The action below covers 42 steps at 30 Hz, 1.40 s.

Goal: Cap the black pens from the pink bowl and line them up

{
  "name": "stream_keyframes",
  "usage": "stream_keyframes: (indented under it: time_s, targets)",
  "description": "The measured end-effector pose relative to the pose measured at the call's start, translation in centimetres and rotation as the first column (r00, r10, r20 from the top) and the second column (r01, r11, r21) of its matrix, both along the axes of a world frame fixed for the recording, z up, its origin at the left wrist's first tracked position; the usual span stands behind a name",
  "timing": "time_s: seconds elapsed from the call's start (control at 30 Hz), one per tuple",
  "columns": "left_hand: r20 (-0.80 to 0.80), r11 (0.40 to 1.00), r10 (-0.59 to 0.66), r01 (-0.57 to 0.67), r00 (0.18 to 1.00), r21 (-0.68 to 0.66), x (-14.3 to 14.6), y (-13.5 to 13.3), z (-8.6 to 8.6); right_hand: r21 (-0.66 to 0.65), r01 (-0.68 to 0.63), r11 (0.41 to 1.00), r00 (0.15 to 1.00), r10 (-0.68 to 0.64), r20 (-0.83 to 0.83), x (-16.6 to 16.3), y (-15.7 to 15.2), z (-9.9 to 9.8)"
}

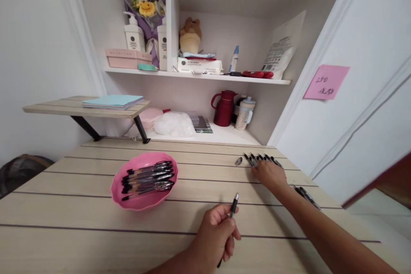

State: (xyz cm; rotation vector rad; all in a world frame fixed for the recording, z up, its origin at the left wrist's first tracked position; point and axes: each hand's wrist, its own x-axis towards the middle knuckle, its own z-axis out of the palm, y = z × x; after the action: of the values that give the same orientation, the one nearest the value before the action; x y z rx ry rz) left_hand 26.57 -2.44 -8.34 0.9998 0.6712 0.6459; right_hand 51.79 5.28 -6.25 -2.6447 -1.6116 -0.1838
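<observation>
My left hand (221, 227), low in the middle, is closed around a pen (235, 204). The pen's silver tip points up and away, uncapped, beside a black grip. Farther forward on the right, my right hand (271, 174) reaches down to a row of dark slim pen parts (251, 160). Its fingers curl at the near side of that row, and what they pinch is hidden. Left of them lies a small dark oval piece (238, 161). Several black pens rest in a pink scalloped bowl (116, 197) on the left.
Two or so dark pen-like pieces (306, 197) lie under my right forearm on the slatted table (96, 239). At the back left stands a small raised shelf (48, 107) bearing blue notebooks (112, 101). A red jug (224, 109) and a cup (245, 113) stand behind.
</observation>
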Motion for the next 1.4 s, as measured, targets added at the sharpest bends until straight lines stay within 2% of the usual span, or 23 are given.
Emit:
stream_keyframes:
  time_s: [0.3,0.47,0.9,1.13,1.23,1.3,1.33,1.37,1.4]
  targets:
    - [0.011,1.0,-0.001,0.001,1.0,0.003,0.0,0.0,0.0,0.07,-0.026,0.997,0.996,0.032,-0.083,-3.1,3.9,-0.2]
    - [-0.009,1.0,-0.013,0.013,1.0,0.008,0.1,0.0,0.2,0.061,-0.035,0.998,0.994,0.041,-0.105,-3.3,4.6,-0.8]
    - [0.003,1.0,-0.005,0.005,1.0,0.0,0.0,0.0,0.0,0.074,0.028,0.997,0.987,-0.016,-0.158,-2.2,3.0,-0.8]
    - [0.018,1.0,-0.003,0.003,1.0,0.002,-0.1,0.0,-0.2,0.154,0.043,0.987,0.964,0.0,-0.267,-2.8,1.7,0.7]
    - [0.058,1.0,0.021,-0.021,0.998,-0.011,-0.1,0.0,0.0,0.189,0.014,0.982,0.933,0.056,-0.357,-4.7,-0.2,1.2]
    - [0.086,0.998,0.057,-0.055,0.995,-0.019,-0.1,0.1,0.1,0.209,-0.026,0.978,0.866,0.126,-0.484,-6.9,-2.3,1.0]
    - [0.097,0.997,0.078,-0.077,0.992,-0.019,0.0,0.1,0.2,0.23,-0.046,0.972,0.799,0.174,-0.575,-8.2,-3.5,0.8]
    - [0.107,0.995,0.099,-0.098,0.989,-0.017,0.0,0.1,0.2,0.321,-0.036,0.946,0.549,0.287,-0.785,-9.6,-4.7,0.6]
    - [0.115,0.993,0.117,-0.116,0.987,-0.014,0.0,0.1,0.3,0.365,0.021,0.931,0.259,0.348,-0.901,-10.9,-5.9,0.5]
